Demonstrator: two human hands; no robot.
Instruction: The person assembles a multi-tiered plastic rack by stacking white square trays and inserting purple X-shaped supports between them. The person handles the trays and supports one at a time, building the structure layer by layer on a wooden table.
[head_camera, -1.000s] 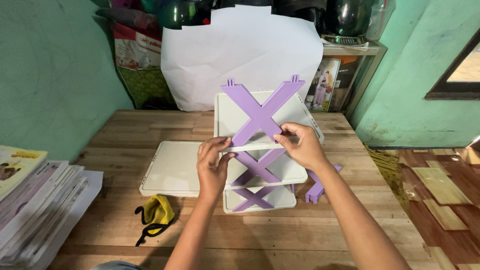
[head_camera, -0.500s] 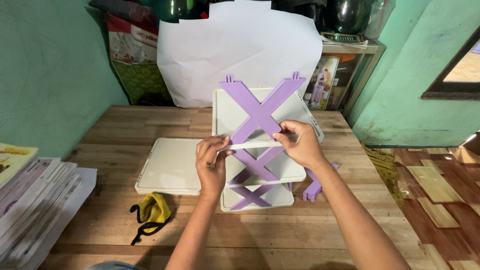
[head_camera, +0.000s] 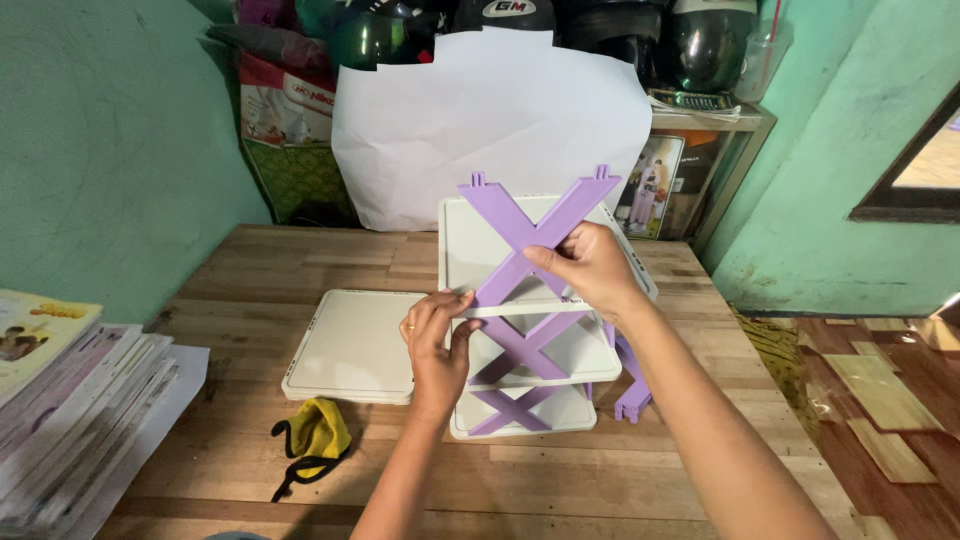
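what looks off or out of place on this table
A loose purple piece lies on the table right of the rack, and a spare white shelf panel lies flat to its left, neither fitted. A crumpled yellow cloth lies near the front. Nothing looks damaged or spilled.

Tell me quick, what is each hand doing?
Left hand: closed, pinching the front edge of the white shelf.
Right hand: closed, gripping the top purple X-shaped brace.
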